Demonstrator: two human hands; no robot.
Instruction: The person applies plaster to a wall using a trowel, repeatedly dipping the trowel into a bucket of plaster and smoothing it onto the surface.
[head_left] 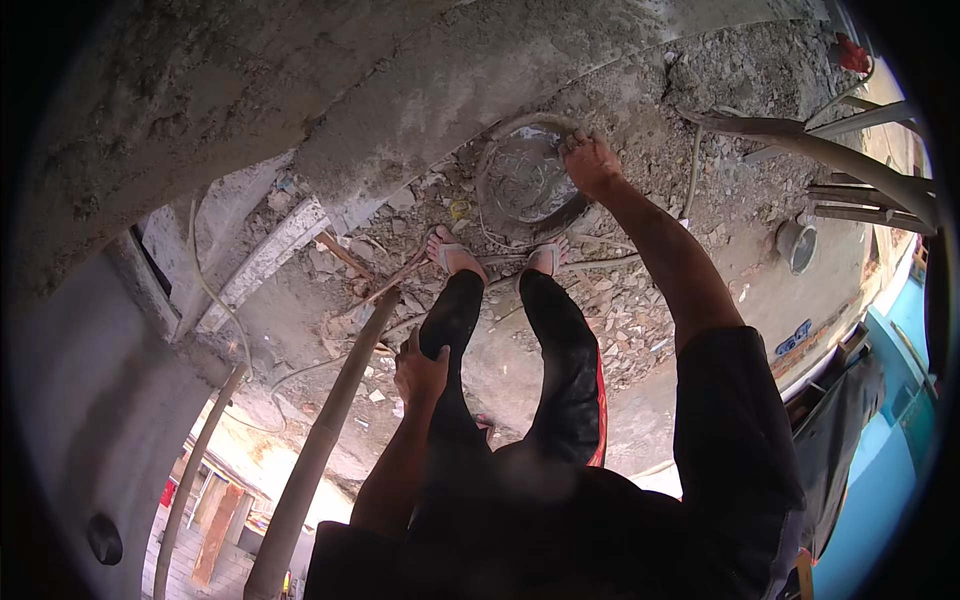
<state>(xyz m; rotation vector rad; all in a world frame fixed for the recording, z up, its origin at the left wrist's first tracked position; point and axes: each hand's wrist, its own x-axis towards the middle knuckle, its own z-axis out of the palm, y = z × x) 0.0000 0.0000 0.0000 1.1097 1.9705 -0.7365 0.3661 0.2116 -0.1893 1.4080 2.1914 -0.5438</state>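
A round, dark-rimmed basin [483,190] stands on the rubble ahead of my feet, with a wet grey mix inside it. My right hand [592,166] is at the basin's upper right rim, its fingers curled over the edge; the fingertips are partly hidden. My left hand [420,372] rests at my left knee, thumb and fingers apart, and nothing shows in it. Close to its left slants a long bamboo pole [322,436], which the hand appears not to grip. My feet, in sandals, are planted just below the basin.
Broken rubble [640,310] covers the ground around my feet. A rough concrete beam [400,120] crosses above the basin. At right are a small grey bucket [797,246], blue sandals [793,338] and a thick curved pole [830,150]. A thin hose [694,170] lies right of the basin.
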